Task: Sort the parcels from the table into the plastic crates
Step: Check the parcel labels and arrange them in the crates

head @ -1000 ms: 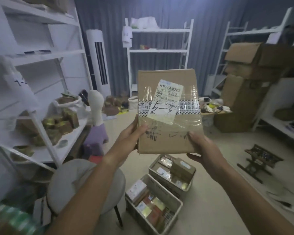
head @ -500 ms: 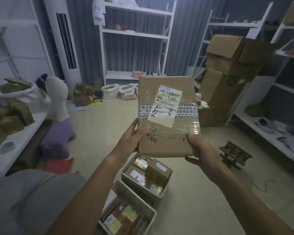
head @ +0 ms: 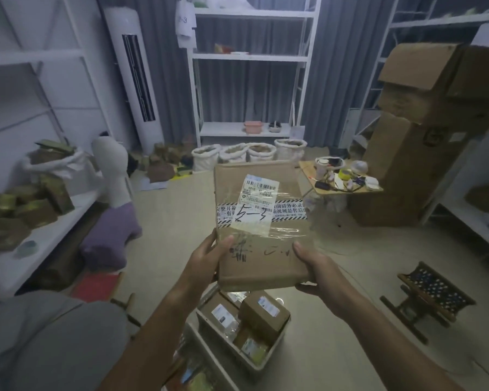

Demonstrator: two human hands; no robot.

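A flat brown cardboard parcel (head: 261, 221) with a white label, warning tape and handwriting is held up in front of me. My left hand (head: 206, 262) grips its lower left edge and my right hand (head: 319, 266) grips its lower right corner. Directly below on the floor stands a pale plastic crate (head: 277, 344) holding several small boxed parcels. A second crate (head: 201, 368) with parcels lies nearer me at the bottom edge, partly hidden by my left arm.
A grey round stool (head: 48, 342) is at lower left, a red stool (head: 96, 286) beyond it. White shelving (head: 40, 232) with packets runs along the left. Stacked cardboard boxes (head: 424, 142) and a small cluttered table (head: 339, 179) stand right; a low wooden stool (head: 426, 294) sits on the floor.
The view has swung right and tilted, so the shelf and stool slid left. The parcel has come lower, nearer the crate below. Both hands keep their grip.
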